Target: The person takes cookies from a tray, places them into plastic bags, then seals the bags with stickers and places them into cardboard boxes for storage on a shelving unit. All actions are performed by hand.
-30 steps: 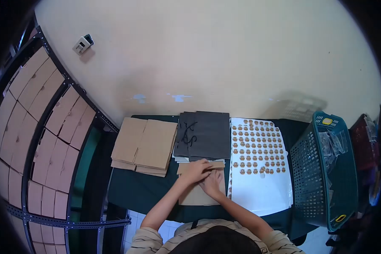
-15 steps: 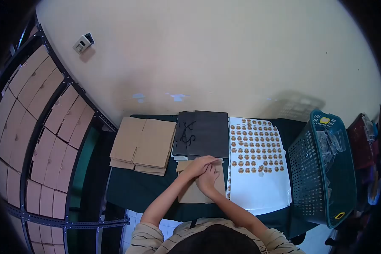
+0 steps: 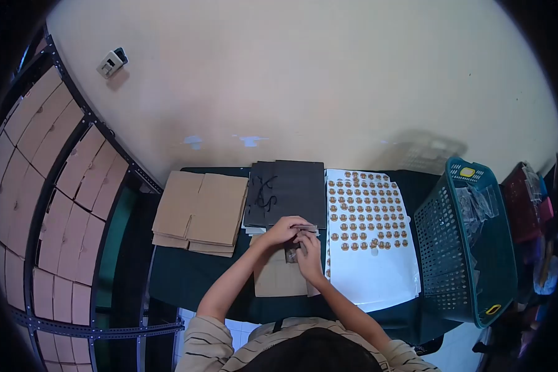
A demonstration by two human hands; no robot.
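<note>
A brown cardboard box piece (image 3: 280,279), partly folded, lies at the front of the table below me. My left hand (image 3: 285,230) grips its far edge, where a small flap stands up near the fingertips. Just below and to the right, my right hand (image 3: 310,257) has its fingers closed on the same raised edge. A small dark, shiny patch shows between the hands; I cannot make out what it is. Behind the hands lie black flat sheets (image 3: 294,192) with black cords on them.
Flat brown cardboard pieces (image 3: 214,208) are stacked at the left. White sticker sheets (image 3: 372,279) with rows of round brown stickers lie at the right. Beyond them stands a green basket (image 3: 443,248) holding clear plastic packets. Shelves (image 3: 93,338) of boxes stand far left.
My hands, earlier pressed flat together over the cardboard, are now a little apart, gripping its edge. A flap has come up between them. The view has shifted slightly.
</note>
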